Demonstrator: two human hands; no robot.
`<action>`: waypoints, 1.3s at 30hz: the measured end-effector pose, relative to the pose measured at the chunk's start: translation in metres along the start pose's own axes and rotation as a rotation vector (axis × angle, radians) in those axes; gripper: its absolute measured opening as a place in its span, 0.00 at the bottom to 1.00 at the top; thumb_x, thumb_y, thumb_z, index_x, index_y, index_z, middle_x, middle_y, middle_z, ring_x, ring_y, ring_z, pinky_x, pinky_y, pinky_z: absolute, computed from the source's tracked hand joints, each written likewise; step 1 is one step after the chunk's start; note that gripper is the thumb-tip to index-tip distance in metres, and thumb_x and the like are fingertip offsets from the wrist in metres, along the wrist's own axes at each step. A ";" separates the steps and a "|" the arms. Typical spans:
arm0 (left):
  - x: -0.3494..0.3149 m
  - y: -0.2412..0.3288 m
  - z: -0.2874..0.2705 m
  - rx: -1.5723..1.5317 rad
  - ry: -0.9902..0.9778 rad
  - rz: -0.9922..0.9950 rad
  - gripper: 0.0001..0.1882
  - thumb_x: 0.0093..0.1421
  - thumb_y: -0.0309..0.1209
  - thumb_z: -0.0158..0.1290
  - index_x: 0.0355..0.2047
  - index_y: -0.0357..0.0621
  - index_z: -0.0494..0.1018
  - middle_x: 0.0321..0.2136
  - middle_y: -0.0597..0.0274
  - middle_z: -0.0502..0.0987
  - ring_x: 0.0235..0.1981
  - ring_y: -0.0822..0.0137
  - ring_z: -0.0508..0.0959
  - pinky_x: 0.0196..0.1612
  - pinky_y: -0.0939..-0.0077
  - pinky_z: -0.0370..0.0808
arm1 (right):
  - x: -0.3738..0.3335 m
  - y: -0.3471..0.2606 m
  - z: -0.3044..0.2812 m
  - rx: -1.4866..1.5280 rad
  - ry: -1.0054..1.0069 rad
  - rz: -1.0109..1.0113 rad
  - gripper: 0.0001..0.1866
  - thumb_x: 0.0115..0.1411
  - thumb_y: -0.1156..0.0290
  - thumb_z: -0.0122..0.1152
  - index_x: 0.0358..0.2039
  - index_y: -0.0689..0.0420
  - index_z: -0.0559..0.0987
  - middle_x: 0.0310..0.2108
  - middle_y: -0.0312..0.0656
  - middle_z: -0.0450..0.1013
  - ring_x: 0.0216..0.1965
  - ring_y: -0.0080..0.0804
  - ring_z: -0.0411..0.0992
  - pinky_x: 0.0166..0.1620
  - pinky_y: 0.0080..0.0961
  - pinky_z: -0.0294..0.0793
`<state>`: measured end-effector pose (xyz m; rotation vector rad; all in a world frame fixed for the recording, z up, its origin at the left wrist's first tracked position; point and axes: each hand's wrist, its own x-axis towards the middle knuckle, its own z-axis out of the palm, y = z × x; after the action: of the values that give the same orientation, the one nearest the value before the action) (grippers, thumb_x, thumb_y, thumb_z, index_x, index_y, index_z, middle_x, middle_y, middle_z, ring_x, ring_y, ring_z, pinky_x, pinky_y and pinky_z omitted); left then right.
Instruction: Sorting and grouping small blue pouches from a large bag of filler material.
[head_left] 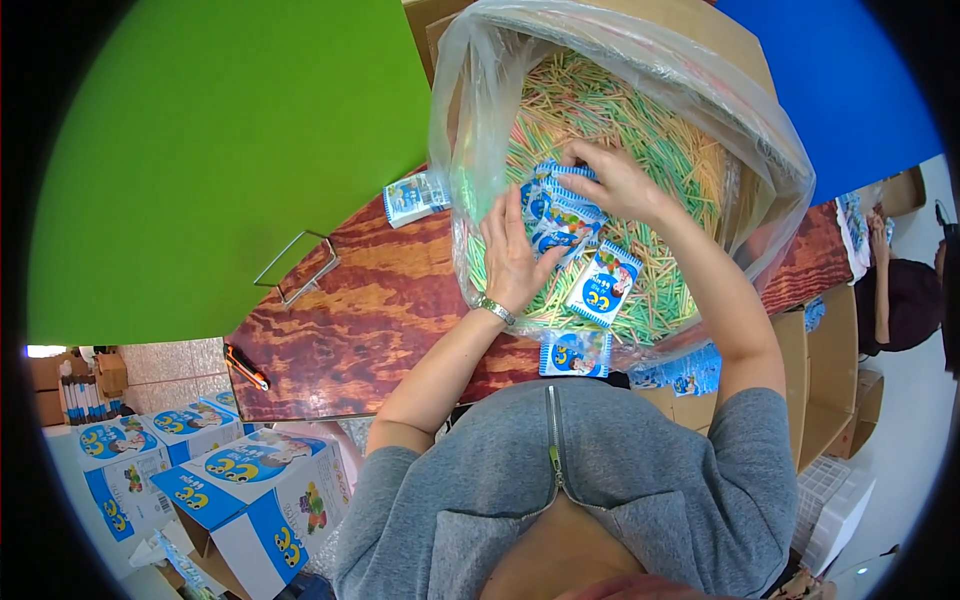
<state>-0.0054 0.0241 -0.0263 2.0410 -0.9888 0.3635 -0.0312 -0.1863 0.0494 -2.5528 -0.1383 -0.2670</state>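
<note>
A bundle of small blue-and-white snack packets [562, 222] lies on a heap of thin pastel-coloured candy sticks [655, 150]. My left hand [515, 255] rests along the bundle's left side, fingers stretched and thumb apart against the packets. At the bundle's upper right, my right hand [618, 185] bends its finger and thumb around the packet ends. One loose packet [605, 284] lies on the sticks just below the bundle. The sticks fill a cardboard box [745, 50] lined with a clear plastic bag [465, 90].
Single packets lie by the box's left side [415, 198] and near edge [575, 354]. On the reddish wooden table [340, 355] are a bent metal stand [300, 268] and an orange-and-black utility knife [247, 367]. Printed cartons [265, 490] stand lower left; another person [895, 305] is far right.
</note>
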 end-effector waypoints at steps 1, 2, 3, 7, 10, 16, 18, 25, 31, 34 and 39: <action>0.001 0.000 -0.002 0.000 -0.003 -0.005 0.56 0.43 0.31 0.69 0.67 0.34 0.46 0.54 0.40 0.66 0.52 0.43 0.69 0.55 0.57 0.67 | -0.007 -0.014 -0.003 0.204 -0.081 0.136 0.16 0.59 0.62 0.63 0.43 0.58 0.75 0.38 0.44 0.74 0.42 0.40 0.73 0.48 0.33 0.71; 0.004 0.000 -0.003 -0.016 0.006 0.034 0.61 0.41 0.31 0.70 0.68 0.35 0.41 0.54 0.39 0.65 0.53 0.42 0.68 0.57 0.55 0.66 | -0.015 -0.024 -0.004 0.204 -0.080 0.142 0.16 0.59 0.62 0.63 0.43 0.58 0.75 0.38 0.44 0.74 0.42 0.40 0.73 0.48 0.33 0.71; 0.004 0.000 -0.004 -0.030 0.016 0.071 0.65 0.40 0.30 0.71 0.69 0.36 0.36 0.55 0.37 0.65 0.55 0.41 0.67 0.59 0.54 0.65 | -0.023 -0.032 -0.003 0.288 -0.046 0.122 0.16 0.59 0.64 0.64 0.44 0.58 0.75 0.39 0.43 0.74 0.44 0.37 0.73 0.49 0.31 0.71; -0.003 -0.015 0.005 -0.413 -0.187 -0.004 0.68 0.38 0.26 0.71 0.69 0.37 0.33 0.55 0.37 0.65 0.57 0.42 0.67 0.60 0.56 0.65 | -0.044 -0.034 0.008 0.432 -0.012 0.059 0.28 0.52 0.66 0.69 0.53 0.59 0.71 0.48 0.43 0.73 0.51 0.36 0.71 0.54 0.33 0.70; -0.001 -0.015 0.005 -0.522 -0.280 -0.111 0.67 0.38 0.26 0.71 0.69 0.39 0.34 0.55 0.39 0.66 0.56 0.44 0.69 0.58 0.58 0.68 | -0.063 -0.031 0.013 0.681 -0.030 0.139 0.48 0.44 0.72 0.70 0.66 0.57 0.58 0.59 0.48 0.63 0.62 0.40 0.61 0.64 0.36 0.60; 0.005 -0.022 0.012 -0.424 -0.319 0.022 0.64 0.41 0.26 0.69 0.69 0.41 0.36 0.56 0.45 0.68 0.55 0.52 0.73 0.59 0.63 0.69 | -0.065 -0.049 0.032 0.377 0.084 0.077 0.57 0.45 0.74 0.72 0.70 0.56 0.44 0.64 0.55 0.56 0.66 0.46 0.56 0.66 0.38 0.56; 0.005 -0.018 0.006 -0.599 -0.321 -0.082 0.64 0.40 0.29 0.71 0.69 0.40 0.37 0.57 0.42 0.66 0.58 0.49 0.69 0.60 0.61 0.67 | -0.059 -0.047 0.035 0.349 0.091 -0.018 0.57 0.47 0.74 0.71 0.70 0.56 0.43 0.65 0.57 0.53 0.66 0.47 0.55 0.66 0.40 0.57; -0.002 -0.023 0.012 -0.550 -0.241 -0.034 0.65 0.40 0.34 0.73 0.68 0.37 0.38 0.58 0.38 0.64 0.56 0.45 0.71 0.58 0.59 0.70 | -0.046 -0.056 0.066 0.789 0.358 0.013 0.51 0.59 0.55 0.63 0.70 0.58 0.40 0.63 0.56 0.53 0.64 0.45 0.56 0.64 0.39 0.56; -0.007 -0.021 0.008 -0.562 -0.202 0.002 0.66 0.40 0.34 0.74 0.68 0.37 0.37 0.56 0.39 0.65 0.55 0.46 0.72 0.56 0.59 0.71 | -0.037 -0.047 0.066 0.839 0.371 0.140 0.36 0.66 0.57 0.54 0.67 0.60 0.53 0.53 0.50 0.64 0.58 0.37 0.62 0.60 0.34 0.61; -0.015 -0.026 0.014 -0.578 -0.135 -0.005 0.66 0.39 0.32 0.74 0.68 0.36 0.37 0.55 0.38 0.67 0.52 0.46 0.74 0.52 0.60 0.73 | -0.037 -0.064 0.061 0.816 0.236 0.087 0.34 0.68 0.54 0.49 0.66 0.60 0.56 0.49 0.42 0.67 0.54 0.30 0.66 0.60 0.29 0.62; -0.017 -0.018 0.011 -0.454 -0.073 0.054 0.68 0.38 0.29 0.74 0.68 0.37 0.33 0.54 0.39 0.67 0.52 0.46 0.74 0.52 0.60 0.73 | -0.047 -0.044 0.063 0.818 0.250 0.066 0.34 0.67 0.50 0.47 0.64 0.62 0.60 0.47 0.42 0.68 0.55 0.30 0.65 0.60 0.30 0.60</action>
<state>-0.0038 0.0304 -0.0523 1.6273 -1.0614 0.0796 -0.0733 -0.1168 0.0103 -1.6953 -0.0501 -0.4025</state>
